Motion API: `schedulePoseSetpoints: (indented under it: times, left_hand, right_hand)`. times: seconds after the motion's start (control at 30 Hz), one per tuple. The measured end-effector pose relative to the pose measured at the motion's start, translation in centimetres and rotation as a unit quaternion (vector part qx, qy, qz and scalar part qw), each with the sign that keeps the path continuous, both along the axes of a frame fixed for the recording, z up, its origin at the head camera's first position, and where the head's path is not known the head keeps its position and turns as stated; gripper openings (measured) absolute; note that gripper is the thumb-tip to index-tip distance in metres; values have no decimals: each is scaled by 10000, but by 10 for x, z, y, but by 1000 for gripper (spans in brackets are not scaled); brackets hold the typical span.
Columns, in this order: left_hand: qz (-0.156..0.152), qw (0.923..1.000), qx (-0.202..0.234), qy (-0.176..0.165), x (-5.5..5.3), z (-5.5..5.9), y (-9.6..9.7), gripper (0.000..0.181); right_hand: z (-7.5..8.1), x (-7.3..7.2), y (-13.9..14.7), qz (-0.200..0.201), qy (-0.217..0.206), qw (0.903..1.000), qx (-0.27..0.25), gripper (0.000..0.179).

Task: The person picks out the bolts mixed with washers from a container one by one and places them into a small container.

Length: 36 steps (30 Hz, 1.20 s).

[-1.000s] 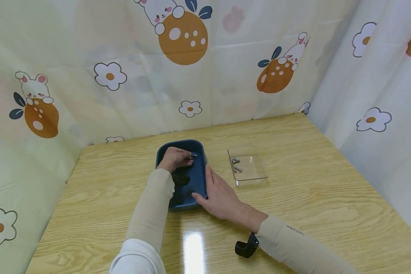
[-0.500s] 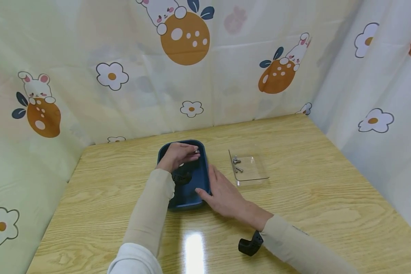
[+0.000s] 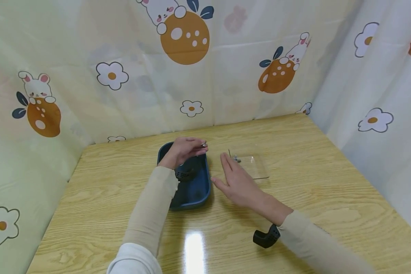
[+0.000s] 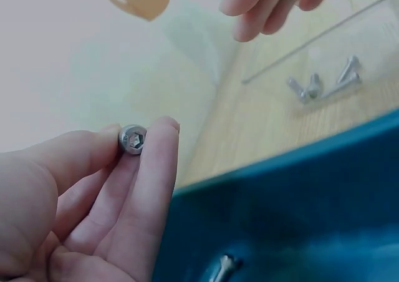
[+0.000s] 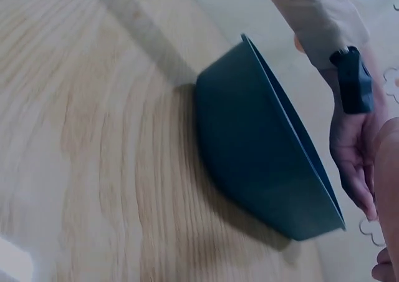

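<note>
My left hand [image 3: 186, 150] is raised over the far part of a dark blue bin [image 3: 201, 186]. Its thumb and fingers pinch a hex socket screw [image 4: 132, 139], head facing the left wrist camera. Another screw [image 4: 225, 268] lies inside the bin. My right hand [image 3: 241, 186] hovers between the bin and a shallow clear plastic tray [image 3: 260, 169], fingers straight and holding nothing. Several screws [image 4: 349, 73] lie along the tray's near-bin side; in the head view my right hand partly covers them.
A wooden table [image 3: 328, 182] carries the bin and tray. Printed curtains [image 3: 144, 102] hang behind it and at both sides. Black wrist cameras [image 3: 267, 236] are worn on both wrists.
My left hand has lifted the screw up from inside the bin, toward its far right corner. My right hand has let go of the bin's right side and moved right toward the tray.
</note>
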State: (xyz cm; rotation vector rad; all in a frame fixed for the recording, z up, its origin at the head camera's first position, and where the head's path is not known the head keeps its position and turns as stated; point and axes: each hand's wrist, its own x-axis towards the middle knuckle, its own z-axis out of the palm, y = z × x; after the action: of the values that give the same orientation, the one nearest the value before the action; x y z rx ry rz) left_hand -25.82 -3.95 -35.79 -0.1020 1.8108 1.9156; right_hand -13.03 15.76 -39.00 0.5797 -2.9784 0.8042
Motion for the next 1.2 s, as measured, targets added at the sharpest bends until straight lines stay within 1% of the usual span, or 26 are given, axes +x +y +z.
schedulePoseSetpoints:
  times: [0.07, 0.13, 0.33, 0.6, 0.77, 0.87, 1.1, 1.2]
  left_hand:
    - [-55, 10000, 13, 22, 1, 1, 5, 32]
    - [-124, 9999, 8, 47, 2, 3, 10, 30]
    - [-324, 9993, 100, 126, 6, 7, 26, 25]
    - [-610, 9980, 124, 149, 12, 9, 43, 32]
    - [-748, 9969, 163, 185, 15, 9, 52, 34]
    - [-792, 9966, 163, 182, 16, 8, 58, 34]
    - [-1054, 9940, 175, 234, 17, 4, 76, 27]
    - [-1106, 9934, 138, 274, 19, 2, 84, 26]
  right_hand:
    - [1, -2, 8, -60, 128, 9998, 116, 83]
    - [1, -4, 18, -172, 171, 9995, 190, 82]
    - [-2, -9, 49, -598, 133, 9978, 270, 79]
    - [-14, -12, 79, -1015, 161, 9927, 632, 81]
    - [-20, -13, 89, -1106, 184, 9908, 761, 81]
    - [-22, -14, 91, -1130, 134, 9906, 753, 83]
    - [-31, -16, 93, -1228, 34, 9901, 678, 86]
    - [-35, -16, 93, -1266, 65, 9897, 667, 85]
